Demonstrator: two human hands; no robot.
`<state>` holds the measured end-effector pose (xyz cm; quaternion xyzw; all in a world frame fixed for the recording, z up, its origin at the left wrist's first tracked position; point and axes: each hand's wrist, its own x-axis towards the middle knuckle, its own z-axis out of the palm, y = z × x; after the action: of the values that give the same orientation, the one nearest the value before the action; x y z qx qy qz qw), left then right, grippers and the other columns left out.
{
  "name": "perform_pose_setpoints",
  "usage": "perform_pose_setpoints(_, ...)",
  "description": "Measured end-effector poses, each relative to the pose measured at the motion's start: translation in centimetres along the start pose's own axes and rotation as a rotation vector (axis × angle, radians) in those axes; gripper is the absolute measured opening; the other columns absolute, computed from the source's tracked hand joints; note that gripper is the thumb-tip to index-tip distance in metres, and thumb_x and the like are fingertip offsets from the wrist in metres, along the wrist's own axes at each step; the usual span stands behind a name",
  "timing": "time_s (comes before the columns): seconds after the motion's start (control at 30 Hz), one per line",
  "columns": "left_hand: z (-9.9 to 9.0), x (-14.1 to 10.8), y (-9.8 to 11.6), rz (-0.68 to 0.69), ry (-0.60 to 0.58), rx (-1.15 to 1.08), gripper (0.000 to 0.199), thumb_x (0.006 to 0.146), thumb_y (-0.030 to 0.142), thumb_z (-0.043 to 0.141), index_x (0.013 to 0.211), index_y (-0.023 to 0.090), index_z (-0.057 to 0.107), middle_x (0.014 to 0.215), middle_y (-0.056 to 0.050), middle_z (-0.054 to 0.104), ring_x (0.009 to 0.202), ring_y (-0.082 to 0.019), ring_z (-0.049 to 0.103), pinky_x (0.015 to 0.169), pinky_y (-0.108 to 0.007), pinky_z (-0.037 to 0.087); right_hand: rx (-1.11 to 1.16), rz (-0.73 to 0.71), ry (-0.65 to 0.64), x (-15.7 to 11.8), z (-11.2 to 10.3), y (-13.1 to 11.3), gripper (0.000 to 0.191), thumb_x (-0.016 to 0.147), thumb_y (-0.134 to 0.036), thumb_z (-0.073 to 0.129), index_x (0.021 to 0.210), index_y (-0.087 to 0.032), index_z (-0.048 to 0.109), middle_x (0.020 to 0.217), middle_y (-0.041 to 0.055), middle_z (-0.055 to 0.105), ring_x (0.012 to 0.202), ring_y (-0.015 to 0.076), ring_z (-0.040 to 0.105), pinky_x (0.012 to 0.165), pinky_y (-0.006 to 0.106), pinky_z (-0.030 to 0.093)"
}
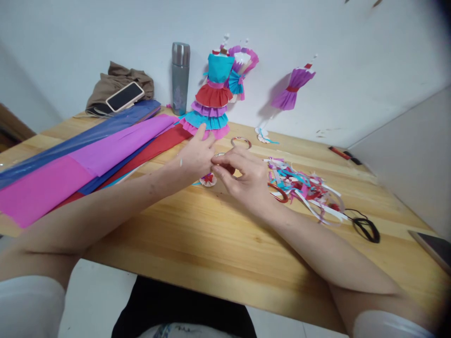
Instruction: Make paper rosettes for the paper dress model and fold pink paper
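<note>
A small figure in a tiered paper dress, turquoise, red, purple and pink, stands upright by the wall. At its lower hem is my left hand, its fingers apart and reaching towards the pink ruffle. My right hand is beside it, thumb and forefinger pinched together near the left hand; anything between them is too small to make out. Below the hands a small pleated paper piece lies on the table. Right of my right hand are orange-handled scissors, partly hidden.
Paper scraps and a black cord lie at right. Crepe paper sheets cover the left side. A bottle, a phone on brown cloth, a tape ring and another purple-dressed figure are at the back.
</note>
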<state>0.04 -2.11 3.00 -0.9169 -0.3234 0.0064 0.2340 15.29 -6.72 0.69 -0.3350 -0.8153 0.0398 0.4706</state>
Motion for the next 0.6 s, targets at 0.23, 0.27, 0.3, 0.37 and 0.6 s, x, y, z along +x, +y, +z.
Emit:
perform_pose_setpoints(0.23,0.8,-0.1,0.1,0.047,0.034,0.091,0.032,0.098,0.021,0.044,0.092,0.013,0.075,0.095,-0.014,0.076,0.115,-0.036,0.058,0.110,-0.068,0.032,-0.164,-0.139,-0.061,0.0,-0.2,0.0,0.017,0.092,-0.014,0.054,0.080,-0.024,0.062,0.075,0.0033,0.062,0.069,0.0176,0.059,0.063,0.032,0.048)
perform_pose_setpoints(0.27,1.2,-0.1,0.2,0.045,0.065,0.107,0.032,0.098,0.023,0.045,0.091,0.014,0.075,0.094,-0.014,0.076,0.115,-0.035,0.058,0.111,-0.067,0.031,-0.166,-0.144,-0.084,0.1,-0.3,-0.1,0.017,0.091,-0.013,0.054,0.079,-0.023,0.060,0.074,0.0029,0.061,0.068,0.0172,0.059,0.062,0.031,0.047)
perform_pose_setpoints(0.3,1.5,-0.1,0.2,0.040,0.099,0.120,0.032,0.098,0.024,0.045,0.090,0.016,0.075,0.093,-0.012,0.076,0.114,-0.035,0.058,0.112,-0.065,0.030,-0.158,-0.140,-0.113,0.2,-0.5,-0.2,0.017,0.090,-0.012,0.054,0.078,-0.023,0.059,0.074,0.0026,0.060,0.068,0.0167,0.058,0.062,0.031,0.047)
perform_pose_setpoints(0.37,2.2,-0.1,0.4,0.030,0.162,0.128,0.033,0.098,0.026,0.044,0.089,0.019,0.074,0.092,-0.010,0.076,0.113,-0.033,0.058,0.115,-0.061,0.028,-0.132,-0.121,-0.175,0.5,-0.9,-0.3,0.016,0.088,-0.011,0.053,0.077,-0.022,0.056,0.075,0.0021,0.060,0.067,0.0155,0.058,0.061,0.029,0.046)
perform_pose_setpoints(0.6,2.1,-0.3,0.7,0.014,0.103,0.022,0.028,0.094,0.021,0.047,0.082,0.019,0.072,0.087,-0.009,0.073,0.104,-0.031,0.059,0.107,-0.059,0.034,-0.184,-0.235,-0.127,0.7,-1.0,-0.1,0.018,0.088,-0.009,0.050,0.077,-0.023,0.053,0.070,0.0003,0.053,0.061,0.0145,0.052,0.056,0.029,0.042)
